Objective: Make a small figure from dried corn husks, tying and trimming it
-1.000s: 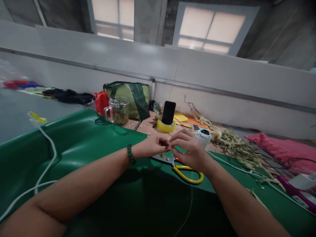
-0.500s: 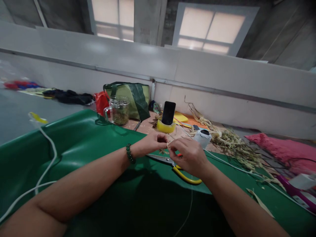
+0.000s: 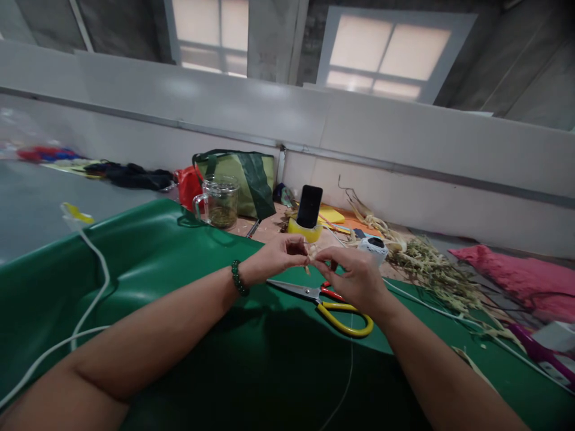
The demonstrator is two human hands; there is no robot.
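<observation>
Green sheet (image 3: 135, 257), scissors (image 3: 311, 292) near hands (image 3: 362, 275)

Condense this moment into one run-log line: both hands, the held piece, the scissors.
left hand: pinching pale husk-like piece | right hand: pinching same piece | scissors: on green sheet, partly hidden by right hand

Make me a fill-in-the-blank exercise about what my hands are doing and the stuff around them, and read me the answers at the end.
1. The left hand and right hand pinch a small pale piece between their ____.
2. The bracelet is on the ____ wrist.
3. The scissors have one red handle and one ____ handle.
4. The mug stands in front of the green ____.

Answers: fingers; left; yellow; bag.
</observation>
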